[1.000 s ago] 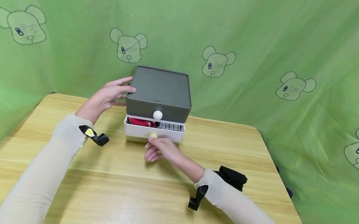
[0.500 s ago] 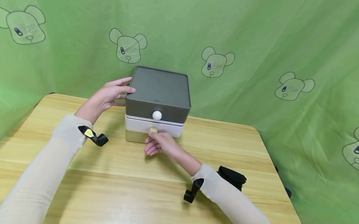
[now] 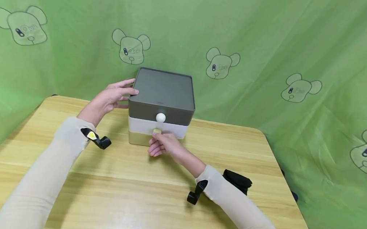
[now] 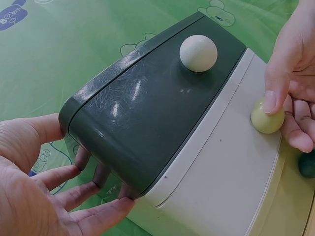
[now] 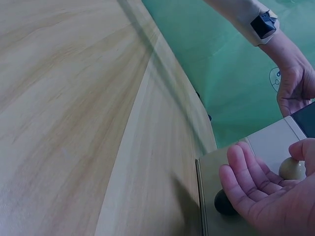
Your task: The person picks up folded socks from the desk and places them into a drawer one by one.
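"What is surrounding the box [image 3: 164, 87]?"

"A green curtain [image 3: 178, 19] is hanging behind it; a wooden table [image 3: 129, 204] is carrying it near the far edge."

"And left to right?"

"The left hand [image 3: 111, 95] is resting with fingers spread against the box's left side. The box's front is facing the person; its top is looking nearly square, so I can't tell a long axis. Before it, the right hand [image 3: 167, 146] is thumbing the yellow knob [image 4: 267, 118], fingers lying loose. A black bundle [image 3: 238, 181] is lying to the box's right."

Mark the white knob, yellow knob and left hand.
White knob [image 4: 198, 53]: left wrist view, centre of its rounded face.
Yellow knob [image 4: 266, 121]: left wrist view, its uncovered lower part.
Left hand [image 3: 112, 96]: head view, middle of it.
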Tool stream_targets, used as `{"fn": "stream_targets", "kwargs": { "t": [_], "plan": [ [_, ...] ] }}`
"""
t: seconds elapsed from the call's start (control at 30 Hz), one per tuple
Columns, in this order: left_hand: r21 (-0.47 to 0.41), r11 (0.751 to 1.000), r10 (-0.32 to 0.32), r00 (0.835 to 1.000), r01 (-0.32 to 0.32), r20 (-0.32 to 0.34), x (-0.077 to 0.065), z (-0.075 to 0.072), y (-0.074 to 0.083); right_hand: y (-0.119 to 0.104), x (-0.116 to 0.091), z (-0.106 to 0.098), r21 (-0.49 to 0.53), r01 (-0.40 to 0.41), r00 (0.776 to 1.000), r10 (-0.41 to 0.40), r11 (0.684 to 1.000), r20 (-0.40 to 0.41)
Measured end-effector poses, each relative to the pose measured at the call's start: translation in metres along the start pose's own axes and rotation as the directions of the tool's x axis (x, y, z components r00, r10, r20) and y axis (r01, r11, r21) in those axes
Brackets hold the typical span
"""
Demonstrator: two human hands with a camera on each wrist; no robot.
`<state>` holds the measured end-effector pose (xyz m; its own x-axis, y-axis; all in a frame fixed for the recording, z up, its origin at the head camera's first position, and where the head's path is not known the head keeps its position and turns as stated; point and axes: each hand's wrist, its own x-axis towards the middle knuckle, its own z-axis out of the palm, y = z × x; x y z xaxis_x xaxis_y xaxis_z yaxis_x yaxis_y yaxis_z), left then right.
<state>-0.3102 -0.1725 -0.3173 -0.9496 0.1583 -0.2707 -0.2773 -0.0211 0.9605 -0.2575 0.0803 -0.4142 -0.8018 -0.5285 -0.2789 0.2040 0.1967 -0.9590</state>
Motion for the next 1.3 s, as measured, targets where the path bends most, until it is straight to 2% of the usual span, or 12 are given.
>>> {"fn": "stream_targets", "kwargs": {
  "t": [0.3, 0.5, 0.67, 0.8, 0.97, 1.07, 1.3],
  "plan": [
    [-0.004, 1.000, 0.000, 1.000, 0.000, -0.004, -0.001, 0.002, 0.001, 0.005, -0.005, -0.004, -0.069, 0.011, 0.997, -0.016, 0.998, -0.072],
    [0.013, 1.000, 0.008, 1.000, -0.008, 0.007, -0.003, 0.000, 0.002, 0.008, -0.014, -0.018, -0.108, -0.091, 0.996, 0.090, 0.990, -0.020],
    [0.028, 1.000, 0.007, 1.000, -0.007, 0.019, -0.005, -0.001, 0.002, 0.016, -0.015, -0.025, -0.118, -0.202, 0.979, 0.205, 0.972, 0.013],
    [0.016, 1.000, -0.001, 1.000, 0.001, 0.018, -0.004, 0.000, 0.000, 0.028, -0.011, -0.025, -0.027, -0.252, 0.965, 0.253, 0.967, 0.062],
    [0.000, 1.000, -0.003, 1.000, 0.003, 0.007, -0.001, 0.001, -0.002, 0.041, -0.002, -0.023, 0.150, -0.276, 0.956, 0.255, 0.949, 0.147],
    [-0.003, 1.000, -0.009, 1.000, 0.009, 0.005, -0.001, 0.001, -0.003, 0.045, 0.002, -0.021, 0.225, -0.281, 0.956, 0.251, 0.933, 0.154],
    [0.003, 1.000, 0.009, 1.000, -0.009, 0.004, -0.002, 0.000, -0.001, 0.045, 0.007, -0.018, 0.262, -0.257, 0.964, 0.229, 0.930, 0.133]
  ]
}}
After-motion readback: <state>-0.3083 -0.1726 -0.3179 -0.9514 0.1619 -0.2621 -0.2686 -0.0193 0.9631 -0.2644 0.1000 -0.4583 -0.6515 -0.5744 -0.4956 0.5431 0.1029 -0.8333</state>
